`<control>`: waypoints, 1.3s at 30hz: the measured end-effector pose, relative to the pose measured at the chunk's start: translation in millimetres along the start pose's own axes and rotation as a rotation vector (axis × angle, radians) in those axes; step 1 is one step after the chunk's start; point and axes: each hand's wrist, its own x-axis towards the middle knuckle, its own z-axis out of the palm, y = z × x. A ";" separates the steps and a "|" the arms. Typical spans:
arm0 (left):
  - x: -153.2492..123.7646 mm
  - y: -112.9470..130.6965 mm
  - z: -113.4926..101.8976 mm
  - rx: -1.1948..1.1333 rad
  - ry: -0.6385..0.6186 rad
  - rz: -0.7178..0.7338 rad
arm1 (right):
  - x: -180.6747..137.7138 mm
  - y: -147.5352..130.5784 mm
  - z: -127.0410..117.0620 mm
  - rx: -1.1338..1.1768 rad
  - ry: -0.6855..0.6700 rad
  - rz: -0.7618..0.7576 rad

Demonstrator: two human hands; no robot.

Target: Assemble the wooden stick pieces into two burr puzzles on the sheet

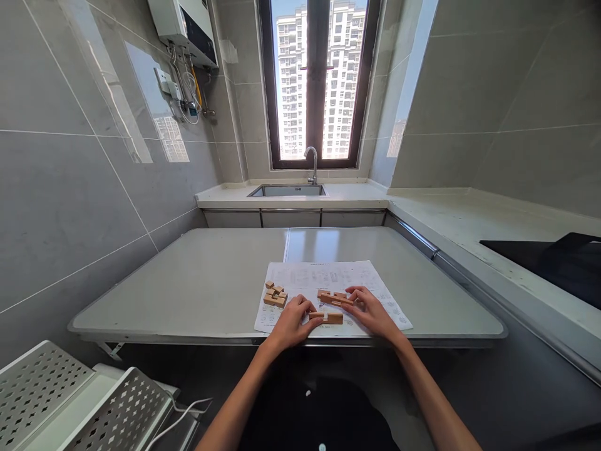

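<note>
Bright daylight from the window (319, 84)

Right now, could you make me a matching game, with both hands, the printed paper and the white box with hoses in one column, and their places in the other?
Things
1. Left hand
2. Right hand
3. Printed paper
4. White box

Places
A. High on the left wall
B. Touching the farther wooden bar
C. On the pale table
D. Touching the nearer wooden block

Pairs: 1-D, 2-B, 3-C, 4-A

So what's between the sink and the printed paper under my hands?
From the sink to the paper, the head view shows the white counter's front edge, grey panels below it, then pale tabletop.
</note>
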 end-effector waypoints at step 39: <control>4.8 7.5 6.8 -0.482 0.096 -0.189 | -0.1 -44.9 43.7 0.291 0.071 0.071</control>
